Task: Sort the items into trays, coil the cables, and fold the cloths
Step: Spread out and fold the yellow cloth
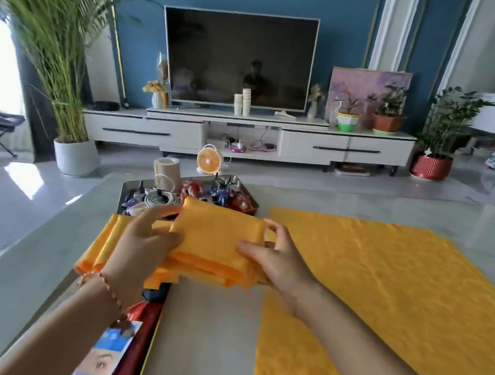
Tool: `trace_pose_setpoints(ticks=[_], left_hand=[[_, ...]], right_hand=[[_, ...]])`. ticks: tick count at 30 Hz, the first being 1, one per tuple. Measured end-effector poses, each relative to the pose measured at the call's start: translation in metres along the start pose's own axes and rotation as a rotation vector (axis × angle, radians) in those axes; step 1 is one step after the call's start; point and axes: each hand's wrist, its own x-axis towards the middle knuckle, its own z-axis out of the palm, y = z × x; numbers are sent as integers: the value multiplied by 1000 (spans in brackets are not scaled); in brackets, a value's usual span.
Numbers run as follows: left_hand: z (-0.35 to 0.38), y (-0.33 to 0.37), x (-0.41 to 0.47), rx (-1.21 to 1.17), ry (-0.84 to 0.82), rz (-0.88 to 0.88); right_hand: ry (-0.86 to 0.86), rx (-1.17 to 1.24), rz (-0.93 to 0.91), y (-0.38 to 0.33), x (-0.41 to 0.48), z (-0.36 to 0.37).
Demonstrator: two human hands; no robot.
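While the left hand (147, 236) and right hand (273, 262) gripped a folded yellow cloth (215, 237) by its two sides, thumbs on top, it sat over a pile of folded yellow cloths (101, 245) at the left of the grey surface (211, 327). Another yellow cloth (401, 292) lay spread flat to the right. Behind, a metal tray (124, 189) held toys and a coiled white cable (157, 197).

left hand (147, 238), right hand (276, 261) (both gripping)
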Motion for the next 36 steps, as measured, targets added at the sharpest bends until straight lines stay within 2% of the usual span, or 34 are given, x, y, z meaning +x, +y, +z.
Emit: trace_pose_setpoints(ticks=[3,5,7,9,11,13,15,18,22,27,32,34,36], left_hand=[[-48,4,32,158,159,93],[-74,-5,59,308,183,39],[-90,-22,81,514,168,-89],[-91,-39,88,786,185,-178],[-79,-53,84,1065,235,-52],[-65,-65,81,1306,198,120],[-59,-80,87,1476,103,72],[-61,-101,95,1436,40,-95],[-58,-107,108,1463,79,-85],[-56,-107,106,1500,35,-122],[-54,-89,97,1419,-49,-232],[-55,-80,91,1428,-71,-252],[-54,-70,87,1511,-20,-192]], right_hand=[[-6,-32,-79,-16,27,62],[28,-166,-125,-20,41,97],[67,-248,-55,-12,47,115],[64,-243,68,5,44,117],[40,-245,111,24,38,104],[25,-303,93,39,31,79],[75,-341,92,51,27,45],[175,-278,123,63,22,-7],[247,-127,154,71,12,-57],[234,34,206,81,4,-93],[253,180,217,87,-2,-115],[243,188,217,90,-8,-127],[244,157,194,89,-13,-144]])
